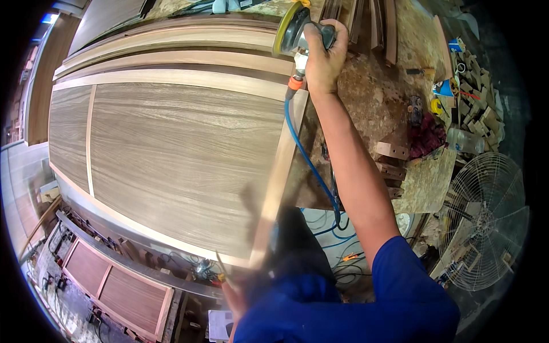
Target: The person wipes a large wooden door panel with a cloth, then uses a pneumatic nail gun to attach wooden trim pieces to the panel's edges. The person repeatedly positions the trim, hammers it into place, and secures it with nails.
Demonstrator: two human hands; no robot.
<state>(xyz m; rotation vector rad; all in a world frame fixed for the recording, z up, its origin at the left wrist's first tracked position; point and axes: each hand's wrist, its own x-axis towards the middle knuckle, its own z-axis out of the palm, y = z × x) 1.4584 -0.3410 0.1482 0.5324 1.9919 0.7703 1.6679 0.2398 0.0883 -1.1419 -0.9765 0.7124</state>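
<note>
My right hand (325,66) is wrapped round a pneumatic sander (296,39), with its yellow-edged round pad turned to the left. It is up at the far edge of a large framed wooden panel (183,160). From the sander's orange-collared fitting a blue air hose (309,163) runs down beside my right forearm. My left hand (233,297) is low, by the near edge of the panel; it is partly cut off by my blue sleeve and blurred, so its fingers do not show clearly. The panel has a pale frame, a grey-brown grained face and one pale crossbar at left.
Long wooden strips (189,39) lie beyond the panel. On the stained workbench (372,91) are drilled wood blocks (392,150) and a dark red cloth (428,136). A wire fan guard (483,223) stands at right, below a heap of offcuts (477,108). A smaller reddish panel (128,294) lies lower left.
</note>
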